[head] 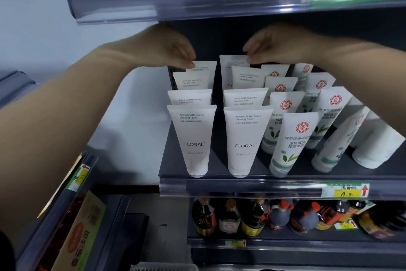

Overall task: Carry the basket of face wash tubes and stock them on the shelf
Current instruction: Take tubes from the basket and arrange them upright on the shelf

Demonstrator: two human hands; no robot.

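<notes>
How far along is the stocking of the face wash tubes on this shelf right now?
Mostly done, it seems: two rows of white FLORAL tubes stand upright on the dark grey shelf, beside the green-leaf tubes. In hand: the left hand touches the rearmost tube of the left row, and the right hand pinches the rearmost tube of the second row. What is left is unclear; the basket cannot be made out.

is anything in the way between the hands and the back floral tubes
Nothing visible. The left hand already touches the rearmost tube of the left row, and the right hand pinches the top of the tall rear tube.
</notes>
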